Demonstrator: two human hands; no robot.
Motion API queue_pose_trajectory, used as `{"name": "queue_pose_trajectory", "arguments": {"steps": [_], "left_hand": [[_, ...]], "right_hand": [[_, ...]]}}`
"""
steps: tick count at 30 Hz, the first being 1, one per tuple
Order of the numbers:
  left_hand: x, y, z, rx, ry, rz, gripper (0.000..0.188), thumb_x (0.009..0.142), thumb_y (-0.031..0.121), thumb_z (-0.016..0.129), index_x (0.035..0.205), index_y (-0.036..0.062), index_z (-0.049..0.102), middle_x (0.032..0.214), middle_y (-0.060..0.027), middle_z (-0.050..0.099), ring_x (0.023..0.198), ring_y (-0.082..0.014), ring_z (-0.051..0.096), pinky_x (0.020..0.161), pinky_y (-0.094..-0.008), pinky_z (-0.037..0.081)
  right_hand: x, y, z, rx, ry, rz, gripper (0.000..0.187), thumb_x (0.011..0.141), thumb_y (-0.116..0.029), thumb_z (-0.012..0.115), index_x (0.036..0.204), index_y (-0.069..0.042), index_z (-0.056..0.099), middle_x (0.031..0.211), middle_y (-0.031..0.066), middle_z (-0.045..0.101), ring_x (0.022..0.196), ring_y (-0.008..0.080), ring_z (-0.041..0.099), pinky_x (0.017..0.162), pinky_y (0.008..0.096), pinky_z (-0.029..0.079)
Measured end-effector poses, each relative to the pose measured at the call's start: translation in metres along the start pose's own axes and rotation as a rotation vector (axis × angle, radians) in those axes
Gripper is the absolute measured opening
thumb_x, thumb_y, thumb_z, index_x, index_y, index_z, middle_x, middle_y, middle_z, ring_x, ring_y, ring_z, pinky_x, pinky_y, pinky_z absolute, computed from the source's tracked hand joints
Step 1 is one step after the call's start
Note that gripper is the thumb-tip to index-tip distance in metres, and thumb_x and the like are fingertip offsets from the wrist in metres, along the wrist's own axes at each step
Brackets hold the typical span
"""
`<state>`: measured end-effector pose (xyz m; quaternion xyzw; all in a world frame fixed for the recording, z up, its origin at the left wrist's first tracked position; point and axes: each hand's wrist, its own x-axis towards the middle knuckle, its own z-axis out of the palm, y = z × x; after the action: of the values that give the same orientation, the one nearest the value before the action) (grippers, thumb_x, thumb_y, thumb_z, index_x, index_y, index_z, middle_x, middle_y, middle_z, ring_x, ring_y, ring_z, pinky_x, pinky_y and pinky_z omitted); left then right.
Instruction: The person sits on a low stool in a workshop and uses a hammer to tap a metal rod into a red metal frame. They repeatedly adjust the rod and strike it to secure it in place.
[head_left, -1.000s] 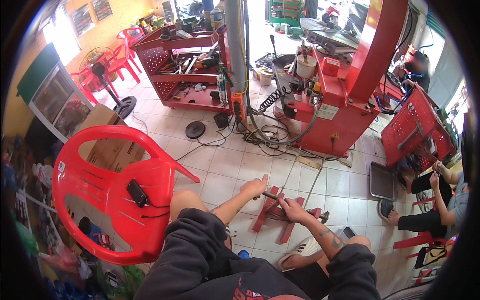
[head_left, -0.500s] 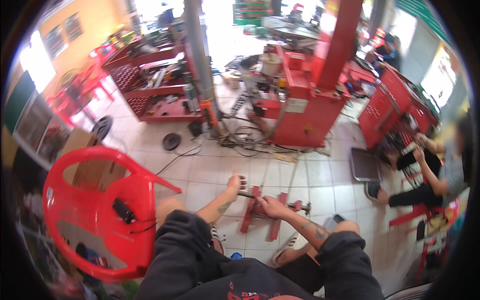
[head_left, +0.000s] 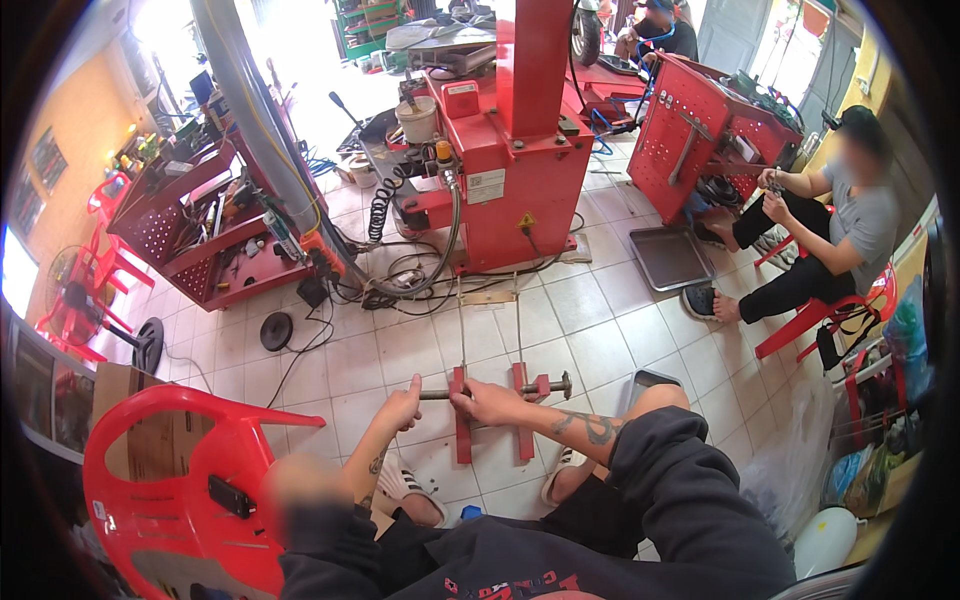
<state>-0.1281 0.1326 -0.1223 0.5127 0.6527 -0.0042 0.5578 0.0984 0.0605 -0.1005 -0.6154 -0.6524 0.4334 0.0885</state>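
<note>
A dark metal rod (head_left: 436, 394) lies sideways in front of me over a low red metal frame (head_left: 523, 440); its right end (head_left: 567, 385) is thicker. My right hand (head_left: 488, 404) is closed around the rod's middle, above the frame's left bar. At the rod's left end my left hand (head_left: 402, 404) has its fingers curled and its thumb up. It appears to grip the tip, though the palm side is hidden. Two thin bars (head_left: 519, 335) run from the frame toward a red lift column (head_left: 530, 205).
A red plastic chair (head_left: 160, 400) bearing a black phone-like device (head_left: 231, 496) stands at my left. Cables and hoses (head_left: 400, 285) lie by the column. Red tool carts (head_left: 215, 250) stand beyond. At the right, a seated person (head_left: 850, 215) works near a grey tray (head_left: 672, 260).
My view has turned to the right. The left hand, earlier with fingers spread beside the rod's end, has curled its fingers at that end. The right hand stays on the rod.
</note>
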Motion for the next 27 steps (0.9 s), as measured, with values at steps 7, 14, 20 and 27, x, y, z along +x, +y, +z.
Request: {"name": "queue_pose_trajectory", "arguments": {"steps": [7,14,20,27], "left_hand": [[0.019,-0.015,0.016,0.009,0.183,0.149,0.076,0.101,0.063,0.033,0.077,-0.0042,0.06,0.066,-0.0141,0.062,0.051,-0.022,0.06,0.046,-0.0356,0.048],[0.019,-0.001,0.01,-0.013,0.148,0.154,0.064,0.102,0.051,0.039,0.08,-0.0055,0.06,0.061,-0.0126,0.06,0.048,-0.0217,0.06,0.044,-0.036,0.049],[0.022,0.018,-0.005,-0.009,-0.039,-0.059,0.061,0.099,0.051,0.039,0.092,-0.0049,0.064,0.07,-0.0155,0.064,0.052,-0.0224,0.063,0.047,-0.0351,0.05],[-0.007,0.009,-0.006,-0.232,-0.129,0.082,0.062,0.097,0.054,0.042,0.138,0.0084,0.047,0.109,-0.0097,0.063,0.09,-0.0219,0.069,0.072,-0.0369,0.052]], "right_hand": [[-0.003,-0.005,-0.003,0.02,0.005,-0.017,0.054,0.101,-0.054,0.044,0.115,-0.003,0.055,0.106,0.025,0.068,0.101,0.0428,0.064,0.087,0.0488,0.049],[-0.003,-0.001,-0.007,0.019,-0.007,-0.025,0.054,0.1,-0.055,0.046,0.114,-0.005,0.057,0.104,0.0221,0.069,0.1,0.0397,0.065,0.086,0.0474,0.049],[-0.009,-0.01,-0.012,0.014,0.014,0.01,0.052,0.098,-0.056,0.049,0.113,-0.007,0.058,0.103,0.019,0.071,0.099,0.0364,0.067,0.084,0.0459,0.05],[-0.016,-0.016,-0.018,-0.028,0.069,0.019,0.05,0.097,-0.053,0.054,0.116,-0.007,0.057,0.102,0.0205,0.07,0.097,0.0378,0.067,0.082,0.0469,0.051]]}}
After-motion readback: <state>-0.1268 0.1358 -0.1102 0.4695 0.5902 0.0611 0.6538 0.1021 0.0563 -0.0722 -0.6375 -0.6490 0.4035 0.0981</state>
